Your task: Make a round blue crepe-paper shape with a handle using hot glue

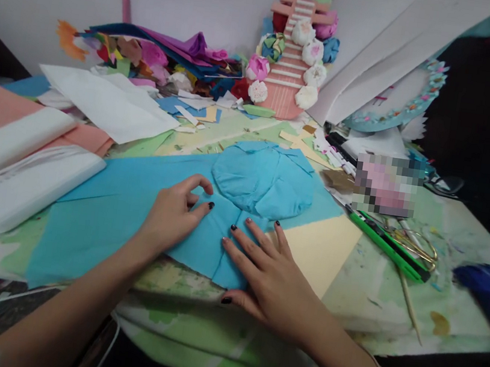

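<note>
A large sheet of blue crepe paper (pixel 99 211) covers the middle of the table. A rounded blue paper-covered disc (pixel 266 180) with creased, folded edges lies on its far part. My right hand (pixel 267 265) rests flat on the near part of the blue paper, fingers spread, close to the front edge. My left hand (pixel 180 211) hovers at or just over the paper, left of the disc. Its thumb and index finger are curved and apart, with nothing visible between them; the other fingers are curled and partly hidden.
Cream card (pixel 320 249) shows under the blue paper. To the right lie a green utility knife (pixel 389 246), gold-handled scissors (pixel 418 247) and a wooden stick (pixel 410 307). White paper rolls (pixel 30 184) lie left. A pink flower-decorated paper piece (pixel 289 62) and paper scraps (pixel 152 64) stand behind.
</note>
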### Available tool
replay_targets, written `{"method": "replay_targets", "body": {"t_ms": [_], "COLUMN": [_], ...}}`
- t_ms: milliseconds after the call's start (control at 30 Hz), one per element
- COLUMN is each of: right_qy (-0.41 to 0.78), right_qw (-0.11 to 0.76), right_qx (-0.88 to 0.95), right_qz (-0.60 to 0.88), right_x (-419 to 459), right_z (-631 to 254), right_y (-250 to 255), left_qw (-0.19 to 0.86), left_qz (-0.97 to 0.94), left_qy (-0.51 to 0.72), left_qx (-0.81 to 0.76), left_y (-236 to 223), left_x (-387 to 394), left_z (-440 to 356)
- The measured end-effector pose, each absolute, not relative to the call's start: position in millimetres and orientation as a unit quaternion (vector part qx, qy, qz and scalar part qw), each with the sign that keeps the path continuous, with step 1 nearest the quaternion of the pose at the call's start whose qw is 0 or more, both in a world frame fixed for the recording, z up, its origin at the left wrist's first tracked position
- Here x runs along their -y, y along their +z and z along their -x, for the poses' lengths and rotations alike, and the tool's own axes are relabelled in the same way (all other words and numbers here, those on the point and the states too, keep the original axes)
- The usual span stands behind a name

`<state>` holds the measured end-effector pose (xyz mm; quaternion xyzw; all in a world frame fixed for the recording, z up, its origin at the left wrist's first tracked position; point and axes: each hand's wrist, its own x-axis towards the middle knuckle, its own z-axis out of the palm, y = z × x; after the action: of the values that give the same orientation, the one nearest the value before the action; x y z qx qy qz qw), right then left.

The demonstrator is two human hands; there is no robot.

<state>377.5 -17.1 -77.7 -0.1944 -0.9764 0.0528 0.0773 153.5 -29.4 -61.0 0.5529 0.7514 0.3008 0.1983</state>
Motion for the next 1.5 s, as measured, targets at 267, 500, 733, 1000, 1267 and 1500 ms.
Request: {"method": "replay_targets", "body": {"t_ms": [267, 500, 733, 1000, 1267, 1500], "right_qy": [0.142, 0.342, 0.379, 0.308, 0.279, 0.272], "right_qw": [0.271, 0.116, 0.084, 0.145, 0.155, 0.163], "right_qx": [0.911, 0.781, 0.769, 0.800, 0.817, 0.818], "right_qz": [0.276, 0.510, 0.508, 0.494, 0.481, 0.479], "right_x": [11, -28, -47, -40, -38, -36], "right_z": [-389, -381, -361, -358, -355, -355], "right_y": [-67, -41, -57, -61, -62, -63], "left_qw": [0.190, 0.213, 0.213, 0.200, 0.197, 0.184], "left_qz": [-0.578, -0.583, -0.581, -0.579, -0.598, -0.606], "left_qy": [0.258, 0.252, 0.245, 0.270, 0.292, 0.301], "left_qx": [-0.751, -0.743, -0.746, -0.743, -0.720, -0.713], "left_y": [-59, -57, -55, -53, -48, -41], "left_x": [23, 19, 16, 17, 15, 13], "left_z": [-150, -150, -152, -157, -158, -164]}}
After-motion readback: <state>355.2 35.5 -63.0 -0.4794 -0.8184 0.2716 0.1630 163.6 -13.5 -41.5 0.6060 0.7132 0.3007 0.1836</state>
